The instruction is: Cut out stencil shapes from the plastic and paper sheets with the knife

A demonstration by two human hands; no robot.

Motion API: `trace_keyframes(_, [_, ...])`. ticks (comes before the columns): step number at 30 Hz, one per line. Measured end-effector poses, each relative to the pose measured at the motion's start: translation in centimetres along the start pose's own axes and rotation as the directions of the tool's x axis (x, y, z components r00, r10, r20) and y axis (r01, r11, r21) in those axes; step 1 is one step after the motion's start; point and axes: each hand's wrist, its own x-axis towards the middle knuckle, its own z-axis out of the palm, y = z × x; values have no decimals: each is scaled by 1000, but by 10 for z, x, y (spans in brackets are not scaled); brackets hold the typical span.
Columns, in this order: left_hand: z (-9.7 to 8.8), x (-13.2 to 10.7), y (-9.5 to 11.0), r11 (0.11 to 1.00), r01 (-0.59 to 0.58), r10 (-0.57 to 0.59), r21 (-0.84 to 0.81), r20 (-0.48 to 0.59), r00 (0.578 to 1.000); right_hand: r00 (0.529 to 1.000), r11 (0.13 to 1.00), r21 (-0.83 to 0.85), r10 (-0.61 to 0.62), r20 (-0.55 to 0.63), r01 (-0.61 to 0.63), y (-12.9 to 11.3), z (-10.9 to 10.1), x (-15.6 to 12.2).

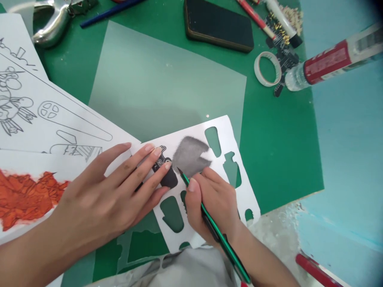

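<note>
- Currently, the left hand (pixel 110 195) lies palm down with its fingers straight and slightly spread, grasping nothing; its fingertips rest on a black cut-out piece (pixel 169 179).
- That piece lies on a white stencil-like sheet (pixel 226 127) with several cut-out openings, just beside a grey shaded patch (pixel 190 155).
- The right hand (pixel 214 195) is curled closed around a slim green-and-black pen-like tool (pixel 223 240), thumb along its side; the dark pointed tip is at the patch's lower-left edge, whether touching I cannot tell.
- Under the white sheet's upper part lies a translucent sheet (pixel 167 79), over a green mat (pixel 281 151).
- Left of the hands are papers with line drawings (pixel 80 115) and an orange-coloured picture (pixel 30 199).
- Farther off lie a dark smartphone (pixel 219 26), a tape roll (pixel 256 72) and a red-labelled bottle (pixel 327 61).
</note>
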Motion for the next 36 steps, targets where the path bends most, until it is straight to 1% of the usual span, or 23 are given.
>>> trace_keyframes(4, [0,2,1,1000,-6,6,30,-15,1000,998,998,-33,-58,17,59,5,3,-1])
trace_keyframes(6, [-1,5,0,999,-38,38,33,-7,999,997,997,-29,-75,15,76,6,4,-2])
trace_keyframes(8, [-3,9,-1,996,-73,73,45,-4,997,996,997,12,-83,25,82,8,0,0])
trace_keyframes(11, [-4,12,-2,996,-73,73,42,-10,997,992,984,138,-121,45,113,18,-16,10])
trace_keyframes(13, [-5,12,-2,998,-58,59,30,-12,998,977,962,209,-197,84,176,30,-30,21])
trace_keyframes(14, [-5,11,-2,998,-61,61,27,-10,998,962,948,229,-252,109,222,37,-37,28])
trace_keyframes(16, [-5,10,-1,998,-55,55,27,-17,998,919,909,240,-376,118,341,53,-45,39])
trace_keyframes(17, [-5,10,-1,999,-48,48,22,-18,999,883,874,250,-454,116,417,60,-45,44])
trace_keyframes(18, [-5,9,0,999,-36,36,17,-21,999,836,825,265,-539,102,500,66,-44,48])
trace_keyframes(20, [-5,9,2,1000,-11,11,0,-23,1000,721,700,299,-691,54,649,76,-35,53])
trace_keyframes(21, [-5,9,3,1000,-1,1,-9,-23,1000,671,643,309,-742,23,701,79,-29,54])
trace_keyframes(22, [-5,10,4,1000,6,-7,-18,-24,1000,632,598,314,-775,-8,738,81,-23,55])
trace_keyframes(23, [-5,10,4,1000,11,-12,-26,-22,1000,606,568,317,-795,-28,760,83,-17,54])
trace_keyframes(25, [-5,11,6,999,20,-20,-45,-10,1000,576,531,318,-815,-61,786,84,-8,53])
trace_keyframes(26, [-5,12,6,998,21,-21,-54,-3,1000,565,520,319,-823,-63,793,84,-6,52])
trace_keyframes(27, [-6,13,6,998,23,-23,-64,0,1000,564,521,322,-824,-54,791,84,-5,51])
trace_keyframes(30, [-9,14,3,992,34,-32,-118,18,999,605,563,337,-796,-23,754,84,-5,50])
trace_keyframes(32, [-12,14,-2,987,29,-25,-155,30,999,625,580,340,-780,-28,740,83,-7,51])
trace_keyframes(36, [-17,16,-14,982,19,-7,-189,60,998,605,568,316,-796,-26,760,82,-7,51])
